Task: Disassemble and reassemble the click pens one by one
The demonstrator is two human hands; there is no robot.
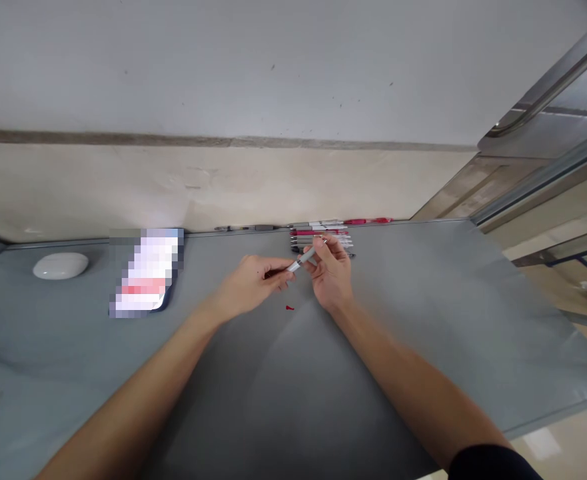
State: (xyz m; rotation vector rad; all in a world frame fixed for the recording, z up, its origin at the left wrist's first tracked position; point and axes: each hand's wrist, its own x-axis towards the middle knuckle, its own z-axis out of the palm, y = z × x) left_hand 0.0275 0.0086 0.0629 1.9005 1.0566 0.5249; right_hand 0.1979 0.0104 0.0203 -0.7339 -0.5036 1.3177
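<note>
Both my hands meet over the middle of a grey table [423, 320]. My right hand [332, 275] grips a grey pen barrel [305, 257] that slants down to the left. My left hand [253, 283] pinches the pen's lower tip end between thumb and fingers. A tiny red piece [289, 308] lies on the table just below the hands. Behind the hands, a row of several pens [320, 239], red and grey, lies side by side near the table's far edge.
A white oval object [60, 265] sits at the far left. A blurred rectangular item [147, 272] lies left of my hands. More pens [323, 223] line the far edge against the wall. A metal-framed glass structure [548, 133] stands at the right.
</note>
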